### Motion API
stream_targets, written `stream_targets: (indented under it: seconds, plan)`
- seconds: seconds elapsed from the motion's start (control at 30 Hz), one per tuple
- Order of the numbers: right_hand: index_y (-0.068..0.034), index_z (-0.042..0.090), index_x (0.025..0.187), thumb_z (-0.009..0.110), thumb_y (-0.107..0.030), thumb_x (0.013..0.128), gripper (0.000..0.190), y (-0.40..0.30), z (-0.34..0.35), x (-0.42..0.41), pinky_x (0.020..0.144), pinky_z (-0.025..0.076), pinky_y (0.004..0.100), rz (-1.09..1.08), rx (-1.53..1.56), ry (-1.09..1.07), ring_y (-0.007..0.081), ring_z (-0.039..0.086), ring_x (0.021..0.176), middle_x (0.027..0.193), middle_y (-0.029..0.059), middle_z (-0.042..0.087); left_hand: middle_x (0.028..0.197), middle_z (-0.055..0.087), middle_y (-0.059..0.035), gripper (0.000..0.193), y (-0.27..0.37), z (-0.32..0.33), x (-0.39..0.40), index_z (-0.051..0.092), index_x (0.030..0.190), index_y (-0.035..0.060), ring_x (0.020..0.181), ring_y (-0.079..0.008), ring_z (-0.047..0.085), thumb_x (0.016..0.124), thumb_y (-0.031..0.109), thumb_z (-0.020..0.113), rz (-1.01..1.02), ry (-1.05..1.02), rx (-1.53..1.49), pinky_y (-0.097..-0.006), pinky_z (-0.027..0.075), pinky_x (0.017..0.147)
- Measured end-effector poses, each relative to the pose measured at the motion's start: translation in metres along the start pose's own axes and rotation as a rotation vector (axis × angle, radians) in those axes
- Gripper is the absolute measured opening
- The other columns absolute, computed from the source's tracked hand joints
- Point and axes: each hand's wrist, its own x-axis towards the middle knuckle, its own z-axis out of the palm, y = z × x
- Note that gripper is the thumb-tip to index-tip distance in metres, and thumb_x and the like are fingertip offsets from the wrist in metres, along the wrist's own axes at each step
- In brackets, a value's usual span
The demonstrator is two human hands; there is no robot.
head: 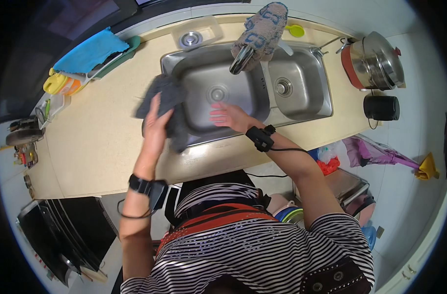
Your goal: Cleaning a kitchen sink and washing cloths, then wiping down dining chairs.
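A dark grey cloth (164,93), blurred by motion, hangs over the left rim of the double stainless steel sink (258,104). My left hand (156,125) grips it from the near side, thumb and fingers spread across the fabric; part of the cloth droops towards the sink's front left corner. Above the front of the large basin is my right hand (230,117), with its fingers apart and nothing in it. The faucet (241,60), its body wrapped in a beige and blue towel (265,31), reaches over the basin from behind.
Behind the sink stand a clear plastic tray (214,27) with a metal strainer and a yellow-green scoop (296,31). A steamer pot (378,60) and a black cylinder (381,108) are at right. Left lie a blue cloth (92,51) and a yellow-capped bottle (56,83).
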Motion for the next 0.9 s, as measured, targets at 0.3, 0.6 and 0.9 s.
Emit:
stream_targets:
  seconds: [0.3,0.6,0.9]
  plan:
    - [-0.006,0.046,0.128,0.060,-0.023,0.081,0.053,-0.002,-0.072,0.025,0.100,0.037,0.0381,-0.465,-0.756,0.799,0.0336,0.043,0.122,0.136,0.0208,0.041,0.148,0.020,-0.0234,0.086,-0.066,0.057,0.112,0.020,0.144,0.0029,0.133,-0.0319,0.032,0.079,0.027,0.070,-0.188,-0.662,0.609,-0.0329,0.029,0.107]
    - [-0.033,0.018,0.143,0.083,-0.035,0.060,0.106,-0.008,-0.049,0.065,0.095,0.015,0.0754,-0.112,-1.636,0.333,0.0577,-0.002,0.131,0.150,0.0201,-0.006,0.146,-0.029,-0.0166,0.132,-0.171,0.121,0.141,-0.014,0.144,0.0281,0.133,-0.0499,-0.014,0.056,0.047,0.083,-0.449,-0.597,1.614,-0.0649,0.035,0.095]
    - [-0.031,0.012,0.146,0.084,-0.048,0.051,0.120,0.016,-0.091,0.127,0.098,0.016,0.0725,-0.576,-1.832,0.357,0.0531,0.005,0.133,0.150,0.0211,-0.009,0.153,-0.011,-0.0116,0.132,-0.253,0.105,0.180,-0.001,0.147,0.0286,0.137,-0.0449,-0.004,0.049,0.050,0.084,-0.147,-0.559,1.714,-0.0550,0.015,0.109]
